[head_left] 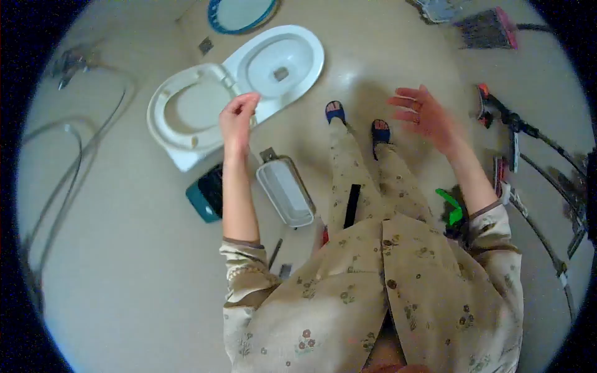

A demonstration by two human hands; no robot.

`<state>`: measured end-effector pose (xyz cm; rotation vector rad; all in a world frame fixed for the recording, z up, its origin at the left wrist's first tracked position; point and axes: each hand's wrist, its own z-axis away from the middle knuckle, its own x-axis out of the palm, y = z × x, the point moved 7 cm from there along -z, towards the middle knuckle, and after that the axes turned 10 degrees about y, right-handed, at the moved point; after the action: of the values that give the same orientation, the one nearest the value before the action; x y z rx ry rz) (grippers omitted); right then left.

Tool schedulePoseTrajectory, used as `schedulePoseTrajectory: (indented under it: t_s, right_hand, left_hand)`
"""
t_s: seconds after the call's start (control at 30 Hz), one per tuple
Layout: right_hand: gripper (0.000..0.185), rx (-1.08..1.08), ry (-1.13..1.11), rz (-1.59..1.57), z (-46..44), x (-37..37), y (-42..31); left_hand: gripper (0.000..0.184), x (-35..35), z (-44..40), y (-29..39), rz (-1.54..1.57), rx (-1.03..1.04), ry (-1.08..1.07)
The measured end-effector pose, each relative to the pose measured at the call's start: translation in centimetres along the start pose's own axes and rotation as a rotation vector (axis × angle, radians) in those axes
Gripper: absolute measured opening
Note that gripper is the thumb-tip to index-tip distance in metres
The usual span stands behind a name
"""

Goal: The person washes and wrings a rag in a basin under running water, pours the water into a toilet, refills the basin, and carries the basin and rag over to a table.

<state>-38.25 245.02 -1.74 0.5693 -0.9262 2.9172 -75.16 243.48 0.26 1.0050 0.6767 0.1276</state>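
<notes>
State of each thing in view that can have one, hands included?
Left hand: raised, fingers curled together, nothing visibly held
Right hand: raised, fingers apart, motion-blurred
Toilet seat: up
Toilet bowl: uncovered
White container: open, nothing visible inside
Teal container: contents unclear

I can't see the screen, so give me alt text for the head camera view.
A person in flowered clothes holds out a curled left hand and an open, blurred right hand, both seemingly empty, above a floor with a white toilet. A white container, a broom and long-handled tools lie nearby.
</notes>
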Motion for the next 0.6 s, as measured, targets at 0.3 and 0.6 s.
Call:
schedulePoseTrajectory:
  t_s: [0.3,0.6]
  right_hand:
    - [0.053,-0.118,-0.047,-0.048,-9.2,9.3,-2.4]
    - [0.051,-0.299,-0.207,0.055,-15.5,14.4,-3.2]
  left_hand:
    - [0.015,7.4,-6.6,1.2,-0.029,-0.066,-0.359]
    - [0.014,10.7,-8.0,-0.8,0.044,-0.276,-0.607]
